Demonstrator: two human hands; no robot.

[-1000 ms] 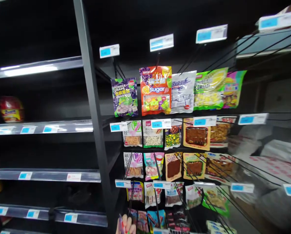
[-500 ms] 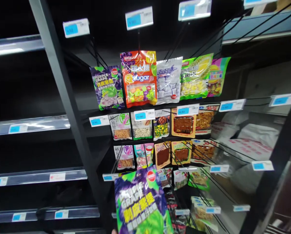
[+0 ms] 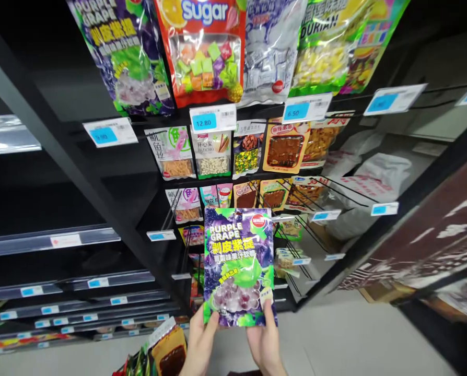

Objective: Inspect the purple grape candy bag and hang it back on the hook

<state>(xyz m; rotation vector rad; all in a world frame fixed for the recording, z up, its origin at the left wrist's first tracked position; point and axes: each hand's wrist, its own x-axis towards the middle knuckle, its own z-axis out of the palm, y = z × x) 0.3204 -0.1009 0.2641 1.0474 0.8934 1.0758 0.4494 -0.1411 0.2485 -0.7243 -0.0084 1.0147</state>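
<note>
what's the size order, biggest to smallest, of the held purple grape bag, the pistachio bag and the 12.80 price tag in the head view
1. Held purple grape bag
2. Pistachio bag
3. 12.80 price tag, shorter though slightly wider
Ranked by visible area; nearness may enlarge the first.

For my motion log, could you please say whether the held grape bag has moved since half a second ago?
Yes: against the hanging pink-and-blue bag, the held grape bag has shifted to the right in view.

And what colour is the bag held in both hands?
The bag is mostly purple with green patches, best seen in the head view.
</note>
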